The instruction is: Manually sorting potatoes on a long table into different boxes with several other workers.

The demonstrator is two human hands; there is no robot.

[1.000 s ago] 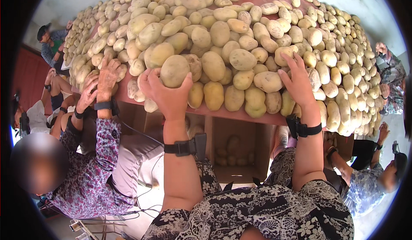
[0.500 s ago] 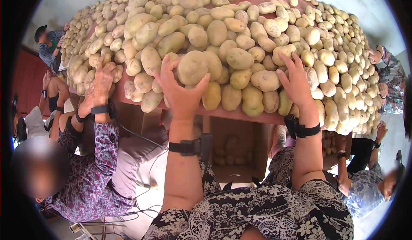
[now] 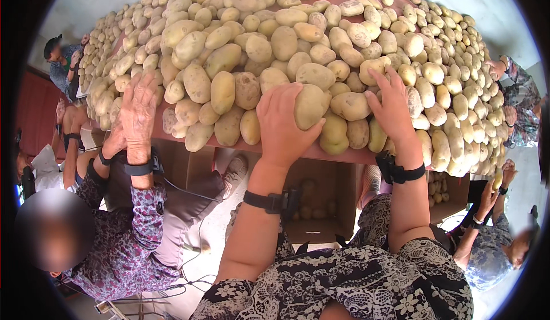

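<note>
A broad heap of yellow-brown potatoes (image 3: 286, 42) covers the table in front of me. My left hand (image 3: 283, 125) is closed round a large round potato (image 3: 310, 107) at the heap's front edge, thumb below it and fingers over its far side. To the right, my right hand (image 3: 394, 109) lies on the heap with fingers spread. Its fingertips touch a pale potato (image 3: 371, 72), while its thumb lies close to an oval potato (image 3: 350, 106). What lies under the right palm is hidden.
Below the table's red edge (image 3: 252, 146) stands a cardboard box (image 3: 318, 228) with several potatoes inside; another box (image 3: 450, 202) is at right. On the left, a co-worker's hands (image 3: 137, 108) are at the heap. Other people work around the table. Cables (image 3: 197, 228) hang at left.
My left hand has moved right along the front edge, and the large potato in it has shifted right too. My right hand has barely moved. The left co-worker's hands have come together.
</note>
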